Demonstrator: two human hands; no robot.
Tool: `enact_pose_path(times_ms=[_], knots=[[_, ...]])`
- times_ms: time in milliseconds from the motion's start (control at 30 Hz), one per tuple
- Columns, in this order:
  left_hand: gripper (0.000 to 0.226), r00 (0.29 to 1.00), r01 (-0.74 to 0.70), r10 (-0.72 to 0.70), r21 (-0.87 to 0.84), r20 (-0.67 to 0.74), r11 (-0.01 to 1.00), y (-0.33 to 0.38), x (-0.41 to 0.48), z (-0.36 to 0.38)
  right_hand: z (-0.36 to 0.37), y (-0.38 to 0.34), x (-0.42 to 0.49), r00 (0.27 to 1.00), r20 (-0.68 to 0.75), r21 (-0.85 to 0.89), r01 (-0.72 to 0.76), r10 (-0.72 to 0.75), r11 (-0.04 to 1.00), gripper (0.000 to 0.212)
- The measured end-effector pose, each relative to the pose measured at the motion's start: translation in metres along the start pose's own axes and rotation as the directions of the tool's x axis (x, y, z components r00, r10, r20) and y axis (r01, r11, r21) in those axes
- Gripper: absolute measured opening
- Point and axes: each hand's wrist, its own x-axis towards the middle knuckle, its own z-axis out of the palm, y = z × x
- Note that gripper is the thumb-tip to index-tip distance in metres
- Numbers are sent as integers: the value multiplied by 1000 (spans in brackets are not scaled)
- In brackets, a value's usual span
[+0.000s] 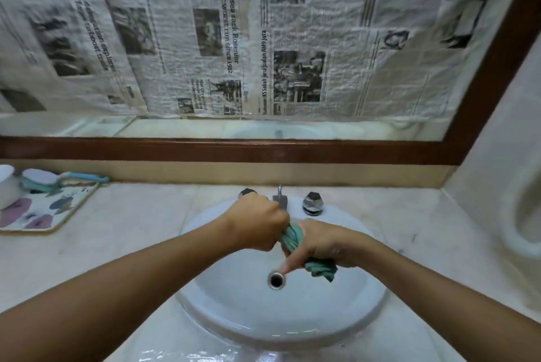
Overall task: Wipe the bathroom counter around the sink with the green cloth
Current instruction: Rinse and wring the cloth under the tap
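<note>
The green cloth is being wrung over the sink. It is twisted into a tight rope, with one end clenched in the left hand and the other wrapped in the right hand, whose forefinger is stretched toward the drain just below the grip. A loose tail of cloth hangs beneath the right fist. Both fists are closed hard on the fabric and nearly touch. For a good wring, the fists should be turned against each other and the twist kept right above the basin, so that drips fall under the grip and not onto the counter on either side. A damp cloth, not a dripping one, is judged best for the wiping to come. Just beyond the grip the spout is seen, with a chrome knob beyond the right hand. Well above, newspaper is spread over the mirror. One headline can be read sideways, "Chelsea sack Rosenior after worst run since 1912". Another is only partly legible, "...to boost trade", and "RM49 juta" is made out nearby.
</note>
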Motion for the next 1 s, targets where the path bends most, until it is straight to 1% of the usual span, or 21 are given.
enact_pose_path(times_ms=[67,100,133,200,233,300,367,433,500,567,633,700,733,767,800,833,867,900,933,967,1000], knots=[[20,992,121,-117,-73,53,990,0,12,-6,-13,-6,14,986,-169,-314,-66,12,947,31],[18,982,183,-176,-121,68,976,0,18,-9,-19,-7,21,965,-260,-467,-102,-26,879,29],[16,967,249,-235,-176,98,952,0,24,-10,-24,-7,27,938,-330,-598,-122,-104,792,26],[10,921,373,-298,-347,251,861,1,34,-7,-30,-7,33,896,-359,-757,-117,-260,643,18],[5,892,433,-291,-468,346,771,4,37,-2,-33,-5,35,884,-334,-816,-96,-328,571,14],[19,824,562,-261,-664,503,493,8,42,10,-37,2,39,844,-249,-910,-35,-476,414,12],[29,782,623,-237,-743,577,245,11,43,19,-42,9,47,760,-172,-962,6,-627,272,20],[36,758,640,-197,-767,621,44,14,43,24,-47,10,50,765,-124,-980,3,-632,197,33],[37,746,644,-125,-757,654,-116,16,43,24,-51,14,57,767,-129,-983,-17,-629,181,40],[32,748,640,-86,-750,658,-168,14,44,26,-54,17,63,746,-117,-987,-14,-656,160,45],[30,752,641,-110,-760,650,-109,8,47,28,-55,24,69,732,-196,-972,-57,-653,228,48],[26,761,641,-143,-768,633,8,1,51,31,-52,23,69,680,-272,-955,-104,-681,277,47],[21,774,630,-141,-773,617,72,-1,53,32,-51,21,66,667,-317,-937,-109,-674,332,40],[13,786,619,-146,-768,601,166,-3,54,30,-49,19,64,674,-384,-903,-130,-631,410,31],[18,805,592,-185,-736,564,328,-5,55,32,-46,16,60,756,-439,-834,-141,-486,533,25],[36,833,543,-270,-615,483,572,-7,55,33,-44,15,57,819,-467,-724,-137,-334,676,21],[52,881,465,-363,-418,303,780,-9,53,34,-43,15,55,863,-467,-560,-120,-193,820,16],[60,921,388,-386,-235,57,891,-10,48,34,-46,12,54,902,-429,-334,-108,-49,936,13],[62,933,310,-325,-115,-155,944,-9,44,32,-51,7,51,936,-343,-95,-125,86,988,11],[59,924,228,-229,-42,-307,973,-8,39,30,-58,2,45,958,-212,102,-177,195,979,9],[56,897,157,-138,10,-420,988,-7,35,30,-65,-4,38,965,-59,217,-238,256,947,6]])
